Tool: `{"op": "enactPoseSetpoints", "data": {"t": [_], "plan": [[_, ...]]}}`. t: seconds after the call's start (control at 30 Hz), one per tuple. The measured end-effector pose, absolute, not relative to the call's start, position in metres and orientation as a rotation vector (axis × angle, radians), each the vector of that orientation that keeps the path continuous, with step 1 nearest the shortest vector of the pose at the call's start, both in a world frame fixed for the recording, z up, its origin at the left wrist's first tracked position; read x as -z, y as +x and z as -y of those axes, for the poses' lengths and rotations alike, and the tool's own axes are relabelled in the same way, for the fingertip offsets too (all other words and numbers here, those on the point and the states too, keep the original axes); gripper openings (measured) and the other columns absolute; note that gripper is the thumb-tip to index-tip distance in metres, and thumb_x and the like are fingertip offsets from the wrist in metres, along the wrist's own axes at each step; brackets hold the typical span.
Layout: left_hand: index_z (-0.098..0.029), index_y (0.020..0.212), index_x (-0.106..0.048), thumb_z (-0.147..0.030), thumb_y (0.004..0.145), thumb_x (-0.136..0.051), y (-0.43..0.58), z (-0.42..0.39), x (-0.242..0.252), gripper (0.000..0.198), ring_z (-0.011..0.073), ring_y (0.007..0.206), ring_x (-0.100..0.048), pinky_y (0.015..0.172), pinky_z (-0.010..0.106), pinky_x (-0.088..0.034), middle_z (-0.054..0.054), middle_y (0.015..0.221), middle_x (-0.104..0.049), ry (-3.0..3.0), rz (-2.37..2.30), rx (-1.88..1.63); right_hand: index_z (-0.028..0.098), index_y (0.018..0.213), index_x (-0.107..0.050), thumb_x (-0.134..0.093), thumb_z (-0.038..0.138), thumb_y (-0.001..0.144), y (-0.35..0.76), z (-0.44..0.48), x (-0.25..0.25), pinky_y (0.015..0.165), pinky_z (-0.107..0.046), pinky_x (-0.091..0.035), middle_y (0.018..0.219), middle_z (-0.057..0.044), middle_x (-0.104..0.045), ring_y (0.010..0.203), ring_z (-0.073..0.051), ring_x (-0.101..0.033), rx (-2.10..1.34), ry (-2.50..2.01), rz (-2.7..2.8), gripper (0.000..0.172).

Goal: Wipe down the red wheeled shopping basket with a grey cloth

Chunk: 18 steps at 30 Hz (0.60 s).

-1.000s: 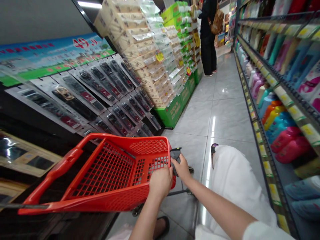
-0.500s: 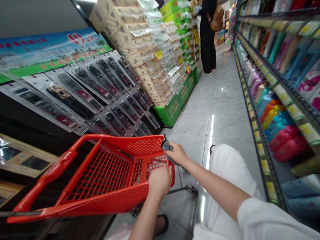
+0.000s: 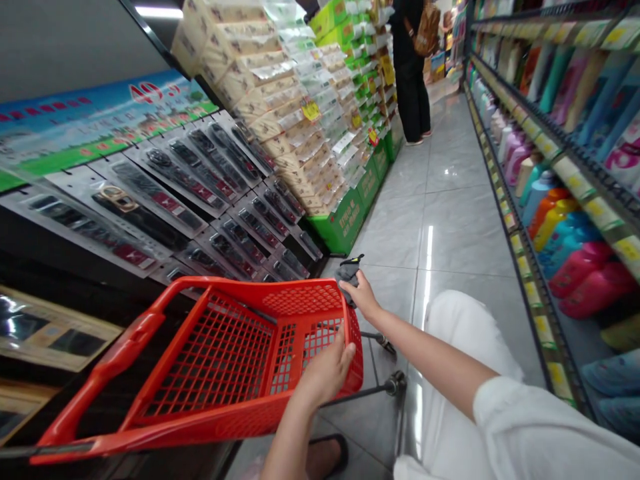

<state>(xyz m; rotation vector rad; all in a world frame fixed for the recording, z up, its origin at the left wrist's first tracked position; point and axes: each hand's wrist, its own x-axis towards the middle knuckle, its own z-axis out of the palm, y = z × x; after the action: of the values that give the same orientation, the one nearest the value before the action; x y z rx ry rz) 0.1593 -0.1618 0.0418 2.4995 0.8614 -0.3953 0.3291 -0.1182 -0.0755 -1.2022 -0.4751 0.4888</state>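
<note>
A red plastic shopping cart (image 3: 210, 427) stands on its metal wheeled frame, with nothing visible in its grid basket. My right hand (image 3: 364, 299) is closed around a bunched grey cloth (image 3: 347, 275) with a black and yellow end, at the far corner of the cart's front rim. My left hand (image 3: 325, 373) rests over the near front corner of the basket. Its fingers are stretched and slightly apart along the inside of the rim, holding nothing.
Packaged belts (image 3: 165, 193) hang on a rack at left. Stacked tissue packs (image 3: 295, 113) stand on green boxes (image 3: 343, 223). Bottles line the shelves (image 3: 525, 153) at right. A person in black (image 3: 411, 73) stands farther along the tiled aisle (image 3: 460, 220). Framed items (image 3: 50, 333) sit at lower left.
My left hand has loosened from a closed grip and its fingers have straightened. The grey cloth has risen above the corner in my right hand. The cart appears slightly lower and further right.
</note>
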Motion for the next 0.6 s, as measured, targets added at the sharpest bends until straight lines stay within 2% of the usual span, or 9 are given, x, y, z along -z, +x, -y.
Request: {"op": "enactPoseSetpoints", "data": {"t": [0.03, 0.1, 0.23, 0.33, 0.5, 0.6], "plan": [[-0.01, 0.148, -0.027, -0.039, 0.097, -0.03, 0.16, 0.154, -0.041, 0.059, 0.0214, 0.137, -0.038, 0.112, 0.036, -0.032, 0.015, 0.15, -0.037, 2.444, -0.77, 0.354, 0.021, 0.088, -0.06, -0.059, 0.036, 0.07, 0.326, 0.121, 0.086, 0.081, -0.028, -0.047, 0.09, 0.0, -0.067, 0.086, -0.017, -0.058, -0.48, -1.238, 0.474, 0.023], [-0.012, 0.148, -0.029, -0.039, 0.095, -0.036, 0.161, 0.141, -0.038, 0.06, 0.0194, 0.142, -0.029, 0.117, 0.036, -0.023, 0.01, 0.154, -0.03, 2.336, -0.637, 0.282, 0.021, 0.08, -0.06, -0.054, 0.032, 0.069, 0.318, 0.127, 0.108, 0.078, -0.028, -0.047, 0.082, 0.0, -0.066, 0.081, -0.016, -0.058, -0.516, -1.317, 0.428, 0.016], [-0.019, 0.146, -0.036, -0.041, 0.092, -0.043, 0.158, 0.129, -0.033, 0.059, 0.0196, 0.142, -0.03, 0.118, 0.04, -0.021, 0.004, 0.151, -0.039, 2.197, -0.634, 0.237, 0.021, 0.067, -0.057, -0.049, 0.027, 0.065, 0.312, 0.131, 0.13, 0.059, -0.025, -0.045, 0.059, 0.003, -0.059, 0.059, -0.015, -0.053, -0.656, -1.385, 0.324, 0.01], [-0.019, 0.144, -0.04, -0.043, 0.091, -0.046, 0.156, 0.13, -0.032, 0.058, 0.0208, 0.14, -0.033, 0.117, 0.04, -0.024, 0.004, 0.149, -0.042, 2.161, -0.655, 0.248, 0.02, 0.078, -0.062, -0.048, 0.027, 0.066, 0.322, 0.124, 0.11, 0.06, -0.024, -0.045, 0.068, 0.002, -0.064, 0.061, -0.015, -0.055, -0.624, -1.319, 0.376, 0.02], [-0.021, 0.141, -0.044, -0.04, 0.091, -0.045, 0.159, 0.135, -0.034, 0.053, 0.019, 0.137, -0.039, 0.116, 0.037, -0.026, 0.002, 0.147, -0.045, 2.125, -0.694, 0.247, 0.021, 0.096, -0.066, -0.054, 0.025, 0.063, 0.338, 0.112, 0.086, 0.082, -0.028, -0.047, 0.095, -0.001, -0.069, 0.088, -0.018, -0.06, -0.45, -1.171, 0.648, 0.036], [-0.021, 0.14, -0.046, -0.039, 0.091, -0.047, 0.159, 0.139, -0.036, 0.052, 0.0187, 0.136, -0.04, 0.116, 0.037, -0.026, 0.003, 0.146, -0.047, 2.094, -0.725, 0.216, 0.02, 0.087, -0.066, -0.053, 0.023, 0.057, 0.33, 0.117, 0.112, 0.074, -0.028, -0.048, 0.082, 0.001, -0.069, 0.077, -0.017, -0.059, -0.542, -1.285, 0.51, 0.033]]}}
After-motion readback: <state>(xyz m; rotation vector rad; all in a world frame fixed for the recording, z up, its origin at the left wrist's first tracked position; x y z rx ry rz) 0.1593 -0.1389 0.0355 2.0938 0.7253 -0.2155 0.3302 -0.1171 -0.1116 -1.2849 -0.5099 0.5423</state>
